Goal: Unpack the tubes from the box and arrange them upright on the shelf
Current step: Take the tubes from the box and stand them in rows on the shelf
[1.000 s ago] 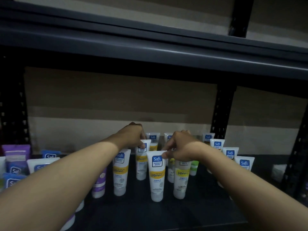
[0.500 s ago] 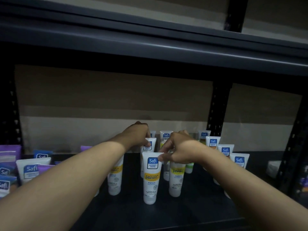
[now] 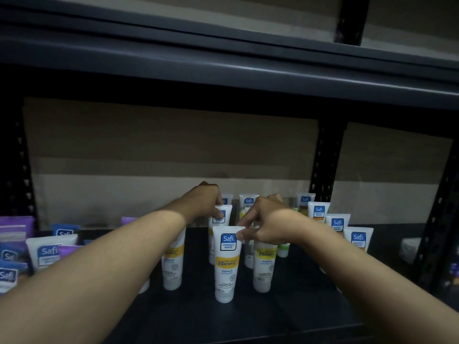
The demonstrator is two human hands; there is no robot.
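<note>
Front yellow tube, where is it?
Head view, middle: front tube stands on the shelf, right hand pinching its top corner, another tube to its right.

The dark shelf (image 3: pixel 273 319) holds white tubes standing upright on their caps. The front tube (image 3: pixel 227 266), yellow-banded, stands nearest the edge. A matching tube (image 3: pixel 172 266) stands left of it, another (image 3: pixel 263 266) right of it, and a rear tube (image 3: pixel 219 217) just behind it. Right of it a row of blue-labelled tubes (image 3: pixel 337 223) runs backward; far left of it, purple and blue tubes (image 3: pixel 48 253) crowd together.
</note>
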